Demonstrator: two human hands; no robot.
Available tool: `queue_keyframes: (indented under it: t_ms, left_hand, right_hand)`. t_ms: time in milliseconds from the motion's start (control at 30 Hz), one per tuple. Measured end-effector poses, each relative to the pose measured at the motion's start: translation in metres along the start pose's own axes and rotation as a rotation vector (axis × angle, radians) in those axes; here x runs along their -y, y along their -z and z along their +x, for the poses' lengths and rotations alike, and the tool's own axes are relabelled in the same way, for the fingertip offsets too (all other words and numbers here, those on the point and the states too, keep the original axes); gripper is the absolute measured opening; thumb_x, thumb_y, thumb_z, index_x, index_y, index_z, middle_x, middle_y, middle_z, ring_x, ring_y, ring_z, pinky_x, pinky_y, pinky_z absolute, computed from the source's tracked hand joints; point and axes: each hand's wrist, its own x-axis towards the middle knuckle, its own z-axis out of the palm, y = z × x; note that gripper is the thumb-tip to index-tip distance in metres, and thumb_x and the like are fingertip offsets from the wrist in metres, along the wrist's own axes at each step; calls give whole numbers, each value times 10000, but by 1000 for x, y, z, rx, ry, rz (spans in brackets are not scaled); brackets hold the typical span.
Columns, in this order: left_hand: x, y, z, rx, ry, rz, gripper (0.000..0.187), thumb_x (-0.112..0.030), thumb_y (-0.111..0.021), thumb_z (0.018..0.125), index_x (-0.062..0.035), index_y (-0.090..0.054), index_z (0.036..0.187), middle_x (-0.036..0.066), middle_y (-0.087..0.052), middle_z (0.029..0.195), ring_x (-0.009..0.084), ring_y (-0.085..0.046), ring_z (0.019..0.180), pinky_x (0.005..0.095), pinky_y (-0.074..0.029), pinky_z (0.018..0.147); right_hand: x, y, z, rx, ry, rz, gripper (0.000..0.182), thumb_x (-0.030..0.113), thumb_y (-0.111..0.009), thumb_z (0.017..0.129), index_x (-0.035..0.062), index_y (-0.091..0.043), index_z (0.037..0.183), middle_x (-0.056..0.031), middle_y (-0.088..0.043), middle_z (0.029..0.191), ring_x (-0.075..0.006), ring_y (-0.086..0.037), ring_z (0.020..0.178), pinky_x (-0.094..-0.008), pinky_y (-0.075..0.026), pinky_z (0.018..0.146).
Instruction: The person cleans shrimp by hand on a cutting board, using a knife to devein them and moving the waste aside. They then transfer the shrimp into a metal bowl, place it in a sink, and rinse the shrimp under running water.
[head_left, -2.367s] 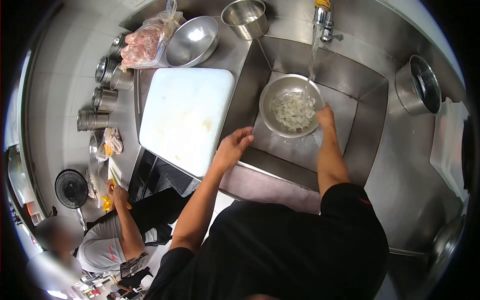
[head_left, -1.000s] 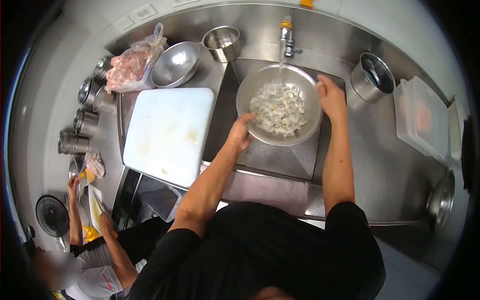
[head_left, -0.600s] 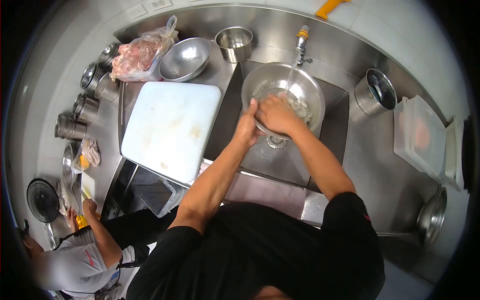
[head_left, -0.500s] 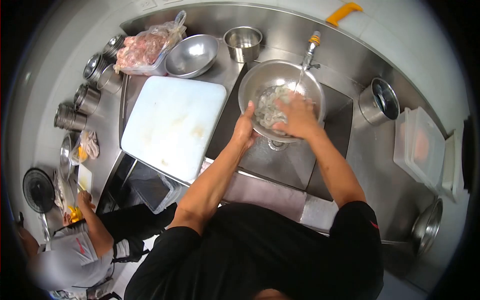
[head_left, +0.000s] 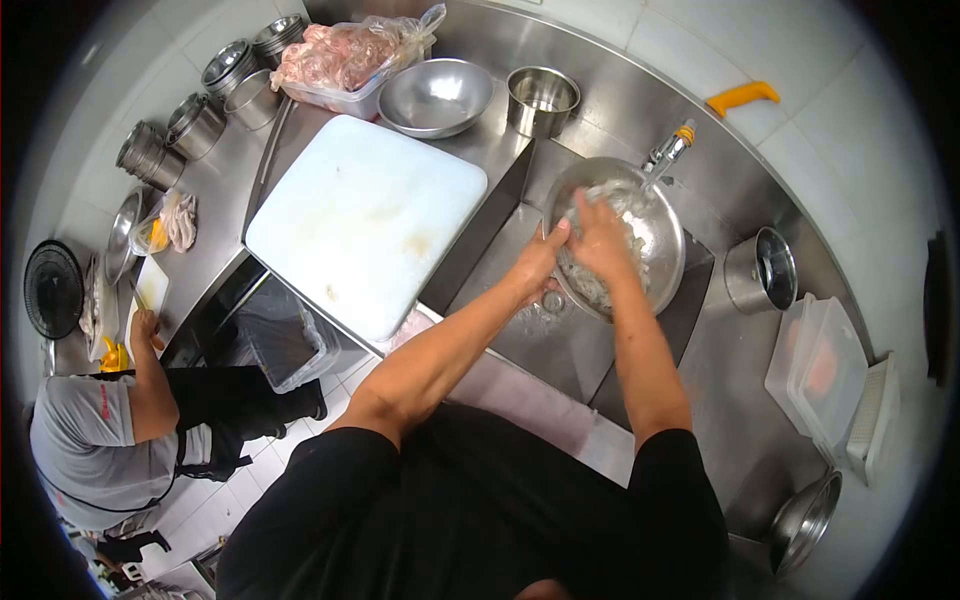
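Note:
Under the faucet (head_left: 672, 150), over the sink (head_left: 570, 345), a steel bowl (head_left: 668, 235) holds wet, pale pieces of food (head_left: 597, 287). Its left rim is gripped by my left hand (head_left: 541, 262), thumb on top and fingers underneath. My right hand (head_left: 602, 238) is inside the bowl among the pale pieces, its fingers apart and partly blurred. Whether any piece is between those fingers is hard to see, but none looks gripped.
Left of the sink lies a white cutting board (head_left: 365, 220). Behind it are bagged raw meat (head_left: 345, 58), an empty steel bowl (head_left: 437, 98) and a steel pot (head_left: 541, 103). Plastic containers (head_left: 818, 370) stand at right. A co-worker (head_left: 100, 440) cuts at far left.
The view has turned and shifted. The bowl is tilted more, and the pale pieces have spread along its left side. My right hand has moved toward the bowl's left side.

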Motion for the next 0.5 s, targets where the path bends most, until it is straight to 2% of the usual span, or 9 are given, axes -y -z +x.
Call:
queue_keyframes:
  t_ms: [100,167,233,267,300,367,400,467,500]
  left_hand:
    - [4,22,11,45,13,-63,760,-579,-500,1032,-47,-309,1539,186,-465,1513,323,-605,1244,448,-626,736]
    - [-2,29,10,24,-15,-65,761,-581,-496,1033,-47,-305,1539,174,-486,1485,301,-626,1194,431,-624,722]
    - [5,23,-1,3,-36,-61,759,-581,-492,1034,-50,-298,1541,165,-507,1454,283,-648,1139,412,-624,695]
    - [1,14,-5,-1,-64,-46,757,-580,-489,1035,-54,-294,1543,161,-518,1438,276,-660,1110,401,-626,675]
    - [-4,6,-2,1,-99,-28,756,-579,-487,1036,-57,-289,1546,157,-528,1422,269,-672,1081,391,-628,656]
    - [-3,12,9,2,-54,13,748,-578,-475,1041,-65,-283,1551,151,-543,1409,283,-657,1134,395,-631,663]
    - [-1,17,16,-20,-34,-14,745,-579,-471,1041,-69,-284,1551,152,-540,1417,287,-642,1168,395,-630,666]
    - [-7,27,9,-39,-32,-48,733,-583,-464,1043,-77,-295,1545,145,-537,1426,282,-607,1227,403,-628,698]
    - [-8,32,10,-32,-45,-63,733,-580,-468,1043,-84,-286,1550,152,-520,1453,296,-607,1235,444,-619,782]
  right_hand:
    - [18,17,-24,191,197,-125,728,324,-689,897,77,-431,1531,-311,-467,1478,-489,-385,1415,-529,-276,1205]
    - [4,25,-23,187,177,-172,760,393,-677,917,69,-406,1549,-317,-428,1517,-486,-346,1449,-522,-244,1223]
    - [-23,12,-13,45,-27,-171,777,450,-647,942,62,-384,1563,-304,-387,1563,-477,-301,1485,-515,-215,1237]
    - [-25,2,-6,-54,-51,-97,724,520,-592,965,86,-455,1528,-191,-352,1626,-425,-264,1515,-536,-209,1233]
    - [-19,-2,-4,25,1,-55,744,530,-593,960,86,-441,1538,-184,-325,1640,-432,-254,1517,-530,-208,1233]
    - [-3,-6,-1,177,110,26,785,552,-594,952,88,-413,1558,-171,-270,1669,-445,-234,1522,-518,-206,1235]
    - [5,-2,-8,342,155,48,809,573,-605,940,114,-397,1573,-173,-221,1685,-465,-184,1535,-548,-177,1240]
    - [15,24,-24,383,57,-188,810,591,-606,935,140,-399,1575,-172,-243,1678,-459,-156,1545,-595,-138,1238]
    - [21,45,-30,404,13,-305,811,600,-607,932,153,-400,1576,-172,-254,1675,-456,-142,1550,-619,-118,1237]
